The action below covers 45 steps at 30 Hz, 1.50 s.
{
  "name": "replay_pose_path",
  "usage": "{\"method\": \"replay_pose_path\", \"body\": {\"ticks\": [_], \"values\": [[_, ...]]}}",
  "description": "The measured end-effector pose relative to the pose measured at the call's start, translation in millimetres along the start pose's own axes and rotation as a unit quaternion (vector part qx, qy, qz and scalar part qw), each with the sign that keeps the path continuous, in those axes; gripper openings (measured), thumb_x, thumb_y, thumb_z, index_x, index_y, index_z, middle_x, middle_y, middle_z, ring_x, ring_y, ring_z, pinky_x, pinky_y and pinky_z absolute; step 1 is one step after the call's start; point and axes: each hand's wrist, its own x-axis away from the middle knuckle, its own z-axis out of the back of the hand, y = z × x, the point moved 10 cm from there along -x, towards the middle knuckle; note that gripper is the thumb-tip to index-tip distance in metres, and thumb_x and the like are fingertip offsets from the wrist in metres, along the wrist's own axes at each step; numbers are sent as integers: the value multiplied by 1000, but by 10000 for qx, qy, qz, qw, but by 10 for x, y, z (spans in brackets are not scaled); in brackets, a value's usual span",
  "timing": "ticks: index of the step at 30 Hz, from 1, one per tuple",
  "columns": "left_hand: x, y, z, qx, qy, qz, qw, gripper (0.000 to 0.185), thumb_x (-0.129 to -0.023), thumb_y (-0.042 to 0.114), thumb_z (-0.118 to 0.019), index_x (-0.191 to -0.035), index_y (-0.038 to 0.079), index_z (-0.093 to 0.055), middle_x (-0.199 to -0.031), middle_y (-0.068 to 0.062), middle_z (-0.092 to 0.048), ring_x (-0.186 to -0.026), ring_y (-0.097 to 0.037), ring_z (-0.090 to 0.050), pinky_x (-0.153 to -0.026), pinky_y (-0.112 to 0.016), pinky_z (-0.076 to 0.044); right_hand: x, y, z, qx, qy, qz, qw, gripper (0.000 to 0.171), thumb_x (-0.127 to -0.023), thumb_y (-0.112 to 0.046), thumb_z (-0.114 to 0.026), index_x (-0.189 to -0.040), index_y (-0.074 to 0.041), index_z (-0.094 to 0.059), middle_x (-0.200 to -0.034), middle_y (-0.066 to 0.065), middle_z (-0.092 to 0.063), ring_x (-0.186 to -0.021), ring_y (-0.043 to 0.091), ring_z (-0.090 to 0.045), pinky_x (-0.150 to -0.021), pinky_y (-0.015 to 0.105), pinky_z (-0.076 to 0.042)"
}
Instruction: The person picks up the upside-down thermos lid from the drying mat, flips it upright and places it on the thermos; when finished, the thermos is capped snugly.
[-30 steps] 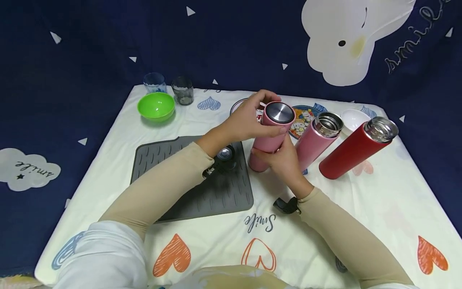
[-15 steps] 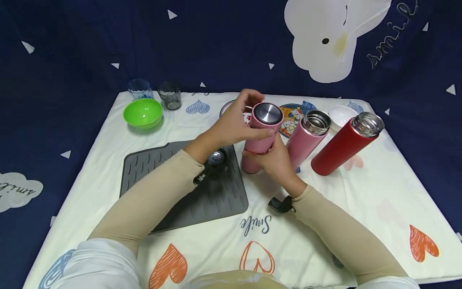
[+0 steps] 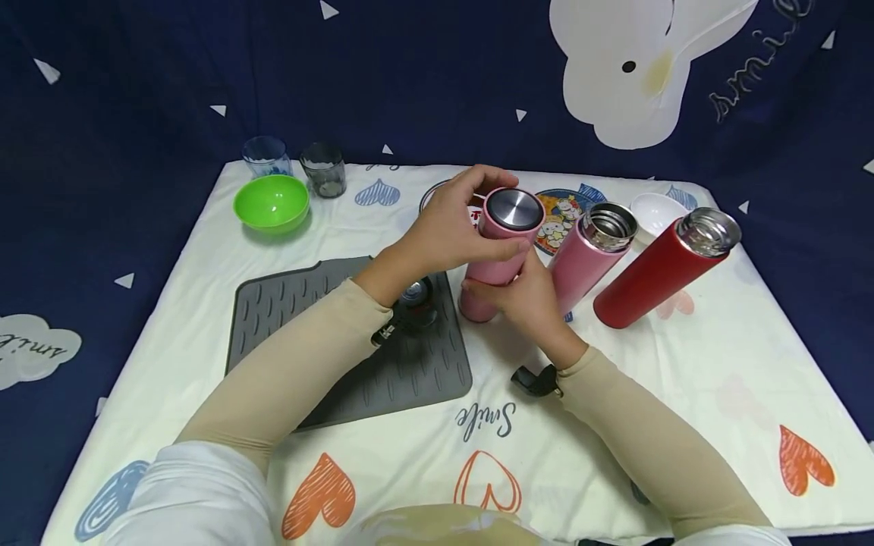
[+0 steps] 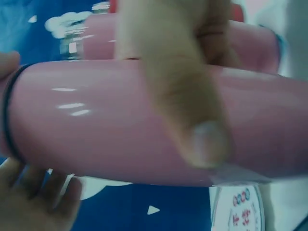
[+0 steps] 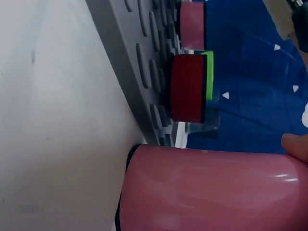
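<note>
Pink flask point(image 3: 495, 271) upright on cloth point(image 3: 567, 470), lid point(image 3: 515, 210) on; lid-loosening step, prob.
L to R: grey mat point(image 3: 273, 311) w/ red cap point(image 5: 186, 89) & pink cap point(image 5: 192, 25); L hand point(image 3: 451, 231) w/ fingers curled round lid end; capped flask just R of mat; R hand point(image 3: 527, 299) grasping lower body, thumb across it; then open pink bottle point(image 3: 586, 265) & open red bottle point(image 3: 652, 277), steel necks bare. Judging by that, next move calls for firm R hold vs. L twist, base steady. Flask looks glossy, straight-sided, w/ steel lid top, dark seam under lid & dark base edge.
</note>
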Motion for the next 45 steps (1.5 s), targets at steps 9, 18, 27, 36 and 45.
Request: {"method": "replay_pose_path", "body": {"ticks": [9, 18, 27, 36, 45], "values": [[109, -98, -63, 153, -336, 472, 9982, 74, -72, 23, -86, -134, 7, -50, -123, -1, -57, -106, -14, -55, -89, -30, -48, 88, 27, -91, -61, -157, -99, 9998, 69, -78, -7, -83, -136, -2, -46, -124, 13, -60, -110, 24, -58, -98, 41, -43], [140, 7, 11, -297, -12, 107, 9995, 69, -70, 32, -88, -127, 10, -57, -115, 5, -61, -101, -10, -57, -86, -30, -49, 87, 63, -101, -234, -109, -69, 9996, 70, -77, -6, -83, -136, -3, -46, -124, 12, -60, -110, 24, -57, -99, 41, -43], [42, 65, 85, -597, 271, 105, 9978, 73, -65, 45, -89, -120, 11, -55, -110, 6, -57, -98, -8, -55, -84, -27, -47, 6, -21, -38, 85, -185, 89, 9998, 65, -77, -5, -82, -132, 0, -48, -118, 15, -61, -105, 27, -58, -97, 42, -43], [9, -114, 14, 917, -272, 560, 9938, 72, -75, 16, -86, -135, 6, -49, -126, -1, -56, -114, -15, -54, -93, -32, -47, -31, 14, -15, -28, -203, -69, 9998, 69, -77, -5, -81, -134, 0, -44, -119, 16, -60, -106, 27, -57, -97, 42, -43], [6, -208, -95, 2119, -529, 964, 9711, 65, -78, -2, -79, -137, 2, -54, -122, -8, -63, -110, -22, -59, -94, -38, -48, -120, 309, -49, -223, -274, 9, 9994, 72, -75, -8, -83, -134, -5, -42, -116, 12, -59, -103, 26, -55, -95, 43, -42]]}}
